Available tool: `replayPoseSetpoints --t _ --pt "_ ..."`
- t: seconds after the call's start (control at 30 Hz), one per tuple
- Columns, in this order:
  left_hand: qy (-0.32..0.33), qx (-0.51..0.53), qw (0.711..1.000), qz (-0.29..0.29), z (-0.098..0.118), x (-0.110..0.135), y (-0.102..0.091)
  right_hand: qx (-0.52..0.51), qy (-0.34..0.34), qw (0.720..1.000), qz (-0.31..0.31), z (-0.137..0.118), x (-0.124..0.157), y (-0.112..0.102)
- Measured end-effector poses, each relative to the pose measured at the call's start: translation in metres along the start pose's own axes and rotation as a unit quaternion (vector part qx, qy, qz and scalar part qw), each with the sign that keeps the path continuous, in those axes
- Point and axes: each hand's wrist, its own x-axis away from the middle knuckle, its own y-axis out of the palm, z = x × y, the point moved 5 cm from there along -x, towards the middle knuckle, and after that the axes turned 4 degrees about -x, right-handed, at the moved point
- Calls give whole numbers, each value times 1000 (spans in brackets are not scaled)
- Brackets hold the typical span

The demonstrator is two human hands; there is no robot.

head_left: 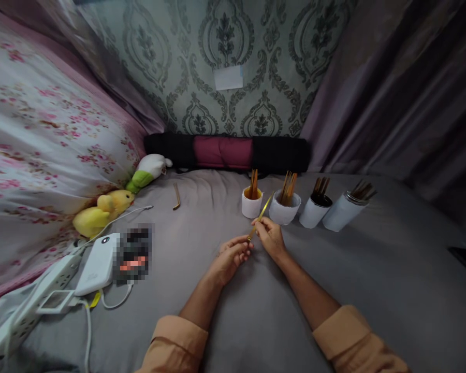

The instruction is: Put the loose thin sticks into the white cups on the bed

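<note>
A slim, shiny yellow-gold stick (263, 209) slants between my hands, its upper end pointing up and to the right. My right hand (271, 238) pinches it around the middle. Its lower end, which has a dark band, is between the fingers of my left hand (233, 254). I cannot make out exactly what kind of stick it is. Just beyond my hands stand a small white cup (251, 208) with a yellow inside and a wider white tub (285, 213), both holding several thin brown and orange sticks.
Farther right are a white dark-mouthed container (314, 213) and a taller tilted one (341, 212), each with thin sticks. A bent thin rod (176, 197) lies left on the grey sheet (194, 207). Plush toys (101, 212), a power bank (98, 264) and a power strip (42, 295) line the left.
</note>
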Motion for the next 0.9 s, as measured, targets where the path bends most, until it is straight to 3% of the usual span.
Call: replayPoseSetpoints --t 0.9 --pt "-7 3 1000 -4 -3 -1 -4 -32 -4 996 85 -25 -27 -40"
